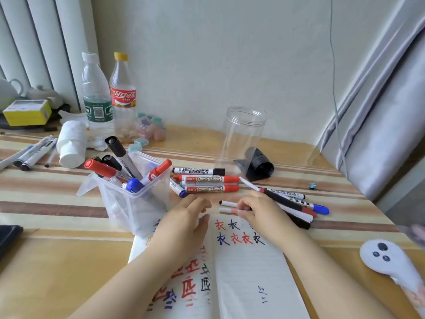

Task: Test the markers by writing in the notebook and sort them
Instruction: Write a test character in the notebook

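Notebook (248, 268) open at 6 o'clock, red/blue/black test marks on both pages. Clear bin (138, 203) at 9 o'clock of hands: approx. 6 markers inside, upright or leaning. 4 loose markers (207, 180) stacked at 12 o'clock; approx. 5 more fanned at 2–3 o'clock. 2 bottles (108, 97) at 11 o'clock. 1 clear jar (241, 137) at 1 o'clock. Left hand (186, 217): fingers relaxed, narrowly spread, resting on notebook, holding nothing. Right hand (257, 210): fingers curled round thin white marker (227, 211).
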A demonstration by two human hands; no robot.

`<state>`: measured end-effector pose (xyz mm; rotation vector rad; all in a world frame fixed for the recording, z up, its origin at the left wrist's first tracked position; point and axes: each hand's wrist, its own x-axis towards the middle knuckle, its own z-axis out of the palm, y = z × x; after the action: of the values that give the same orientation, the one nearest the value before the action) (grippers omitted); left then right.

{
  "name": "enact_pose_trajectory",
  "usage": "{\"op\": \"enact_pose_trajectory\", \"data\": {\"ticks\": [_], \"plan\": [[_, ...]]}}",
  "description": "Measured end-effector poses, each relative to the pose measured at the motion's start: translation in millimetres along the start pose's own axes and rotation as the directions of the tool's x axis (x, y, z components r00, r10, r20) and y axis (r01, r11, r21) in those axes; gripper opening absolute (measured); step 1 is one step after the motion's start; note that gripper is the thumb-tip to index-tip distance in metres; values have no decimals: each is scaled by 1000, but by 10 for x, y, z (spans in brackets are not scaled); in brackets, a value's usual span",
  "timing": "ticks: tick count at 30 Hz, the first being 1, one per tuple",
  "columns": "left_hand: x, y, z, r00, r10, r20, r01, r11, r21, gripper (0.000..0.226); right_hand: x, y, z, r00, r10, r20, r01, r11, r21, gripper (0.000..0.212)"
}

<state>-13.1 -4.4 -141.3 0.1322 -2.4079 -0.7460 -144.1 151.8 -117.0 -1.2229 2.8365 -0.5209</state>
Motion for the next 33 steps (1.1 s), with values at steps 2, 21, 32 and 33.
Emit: {"op": "enact_pose_trajectory", "data": {"ticks": [2, 21, 32, 33], "plan": [[16, -7, -17, 1000, -12, -1, 12, 1000, -19, 18, 5, -33, -25, 1000, -21, -18, 21, 1000, -8, 11], [-119, 486, -186, 877, 181, 445, -244, 966, 88, 29, -880, -520, -244, 962, -272, -14, 250, 905, -344, 25], [-216, 537, -296, 839, 179, 515, -225, 974, 29, 26, -1103, -384, -344, 927, -372, -52, 337, 884, -324, 42], [-213, 527, -308, 843, 148, 517, -213, 975, 68, 26, -1112, -362, -341, 938, -343, -49, 313, 900, -302, 40]]}}
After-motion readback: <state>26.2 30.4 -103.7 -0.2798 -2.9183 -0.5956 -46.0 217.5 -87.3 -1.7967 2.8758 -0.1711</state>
